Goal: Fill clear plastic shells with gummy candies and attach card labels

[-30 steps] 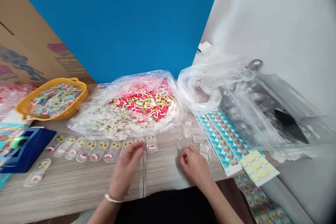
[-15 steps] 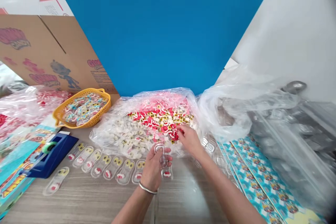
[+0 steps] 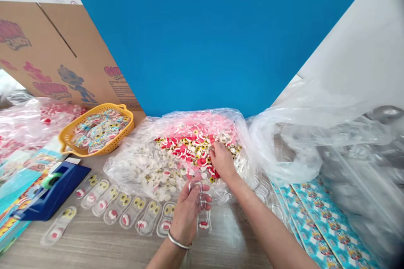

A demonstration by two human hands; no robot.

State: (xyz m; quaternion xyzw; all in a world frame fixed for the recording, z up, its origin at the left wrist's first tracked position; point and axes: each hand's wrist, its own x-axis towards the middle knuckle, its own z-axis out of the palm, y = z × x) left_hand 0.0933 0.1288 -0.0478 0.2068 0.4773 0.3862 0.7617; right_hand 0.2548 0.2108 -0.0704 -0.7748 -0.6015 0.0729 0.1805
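Note:
My left hand [image 3: 188, 212] holds an empty clear plastic blister case [image 3: 197, 193] upright above the wooden table [image 3: 94, 243]. My right hand [image 3: 221, 160] reaches into an open plastic bag of small red, yellow and white candies [image 3: 176, 151], fingers curled down among the red ones. What they pinch is hidden. Below my left hand a row of several filled clear cases [image 3: 126, 210] lies on the table, each with yellow eye pieces and a red mouth piece.
A yellow basket [image 3: 97, 128] of packed items stands back left beside a cardboard box [image 3: 47, 54]. A blue tape dispenser [image 3: 50, 193] sits at left. A big clear bag of empty cases [image 3: 331, 147] and printed backing cards [image 3: 328, 227] fill the right.
My right hand went from the table front into the candy bag and pushed deeper. My left hand picked up a clear case and holds it up. The view tilted up.

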